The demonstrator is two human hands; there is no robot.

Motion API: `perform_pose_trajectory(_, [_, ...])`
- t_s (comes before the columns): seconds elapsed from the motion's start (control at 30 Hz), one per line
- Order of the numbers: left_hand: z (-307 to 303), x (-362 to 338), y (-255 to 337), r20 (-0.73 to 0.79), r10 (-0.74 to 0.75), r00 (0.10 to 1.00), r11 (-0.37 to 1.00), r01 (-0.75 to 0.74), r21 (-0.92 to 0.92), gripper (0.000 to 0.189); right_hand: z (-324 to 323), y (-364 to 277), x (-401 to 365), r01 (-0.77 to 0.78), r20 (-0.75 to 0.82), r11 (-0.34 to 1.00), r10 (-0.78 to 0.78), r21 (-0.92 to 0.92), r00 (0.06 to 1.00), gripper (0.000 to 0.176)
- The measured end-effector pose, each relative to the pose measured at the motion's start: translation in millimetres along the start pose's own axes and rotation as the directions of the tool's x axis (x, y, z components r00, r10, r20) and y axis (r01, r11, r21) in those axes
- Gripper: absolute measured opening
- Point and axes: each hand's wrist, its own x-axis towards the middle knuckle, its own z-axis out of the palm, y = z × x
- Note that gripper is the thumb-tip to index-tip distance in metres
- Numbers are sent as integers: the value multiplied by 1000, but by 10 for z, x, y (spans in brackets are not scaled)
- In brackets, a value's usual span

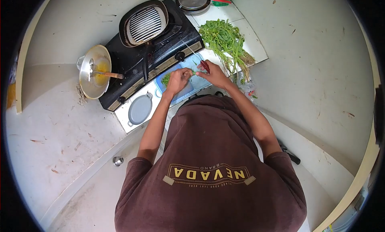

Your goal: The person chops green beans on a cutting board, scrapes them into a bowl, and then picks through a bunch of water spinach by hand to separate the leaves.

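Held a red-handled knife (205, 66) in the right grip (215, 74), pinched a green stem (193, 73) in the left grip (179, 80) above a blue tray (199, 85) with chopped greens (165, 79), near a rooted leafy bunch (223, 38) and a black stove (125, 67).

Bright light — edges bowed, corners black.

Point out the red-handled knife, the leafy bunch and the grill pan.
Red-handled knife (205, 66): head view, on the handle.
Leafy bunch (222, 36): head view, among the leaves.
Grill pan (145, 25): head view, striped inside.
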Motion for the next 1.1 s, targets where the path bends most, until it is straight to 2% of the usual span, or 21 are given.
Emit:
perform_pose_trajectory(0.03, [-68,-4,132,23,-37,999,999,38,-20,18,78,-1,56,71,-21,994,-69,88,997,34])
perform_pose_trajectory(0.13, [-102,-6,133,6,-67,998,993,67,-101,18,128,-60,167,-29,100,998,23,53,995,27])
perform_pose_trajectory(0.17, [-100,-7,98,-14,-67,998,989,64,-132,19,115,-86,182,-57,87,998,56,9,995,22])
perform_pose_trajectory(0.27, [-81,-19,-2,-89,-70,994,940,36,-338,16,117,-98,213,-85,36,993,82,86,996,21])
perform_pose_trajectory(0.37, [88,-23,-242,-192,-128,973,752,-31,-658,14,191,-72,211,-111,-47,934,135,338,990,18])
perform_pose_trajectory(0.47, [40,-164,-104,-202,-194,960,834,52,-550,16,306,-167,156,-199,-52,813,270,548,961,18])
perform_pose_trajectory(0.57, [2,-262,3,-273,-100,957,890,-37,-455,17,491,-248,52,-286,2,657,398,698,917,19])
perform_pose_trajectory(0.67, [-26,-349,-64,-305,-29,952,899,-109,-425,17,614,-277,-39,-311,63,538,429,784,901,19])
perform_pose_trajectory(0.8, [-74,-461,-148,-315,44,948,907,-170,-385,16,777,-372,-184,-395,119,547,471,738,874,21])
perform_pose_trajectory(0.83, [-74,-484,-167,-318,62,946,910,-184,-371,16,852,-363,-237,-374,95,537,475,756,875,22])
perform_pose_trajectory(0.93, [-21,-589,-261,-243,-12,970,870,-109,-480,16,959,-325,-341,-374,93,528,482,763,871,22])
perform_pose_trajectory(1.03, [-1,-655,-342,-90,-138,986,814,61,-578,16,948,-354,-413,-410,117,525,503,746,857,23])
perform_pose_trajectory(1.1, [-27,-680,-295,-80,-175,981,772,86,-629,18,963,-333,-432,-408,5,701,500,586,866,23])
